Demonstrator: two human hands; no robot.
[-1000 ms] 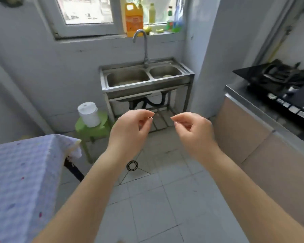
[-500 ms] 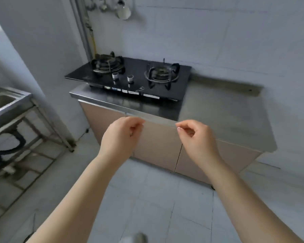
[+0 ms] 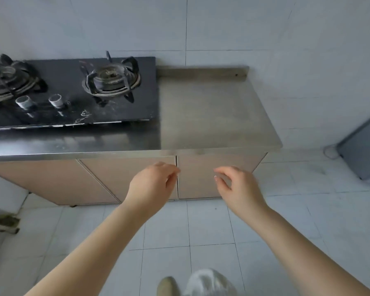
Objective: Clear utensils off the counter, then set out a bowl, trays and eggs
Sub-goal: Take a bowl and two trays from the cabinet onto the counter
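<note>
Counter: we see the stainless steel counter [image 3: 214, 116] running across the middle of the view, its bare metal section lying to the right of the stove and reaching to the wall tiles behind.
Counter upstand: a low metal strip [image 3: 203, 72] stands along the back edge of the bare section, against the wall.
Left hand: we hold our left hand [image 3: 152, 184] in the air in front of the cabinet doors, below the counter's front edge; its fingers are loosely curled and grasp nothing.
Right hand: we hold our right hand [image 3: 237, 186] beside the left, apart from it, at about the same height; its fingers are loosely curled, relaxed, and grasp nothing.
Cabinet doors: tan cabinet doors [image 3: 201, 176] close the space under the counter; the seam between two of them runs down just beside our left fingertips.
Gas stove: a black two-burner gas stove [image 3: 73, 90] sits on the left part of the counter, with the right burner [image 3: 111, 79] fully in view and the left burner cut by the frame edge.
Stove knobs: two metal knobs [image 3: 56, 100] stand at the front of the stove, between the burners.
Floor: pale floor tiles [image 3: 212, 227] lie below our arms.
Grey appliance: a grey box-shaped object [image 3: 365, 150] stands on the floor at the right edge, well apart from the counter; we cannot tell what it is.
Foot: a shoe [image 3: 168, 285] and a light trouser leg show at the bottom edge.
</note>
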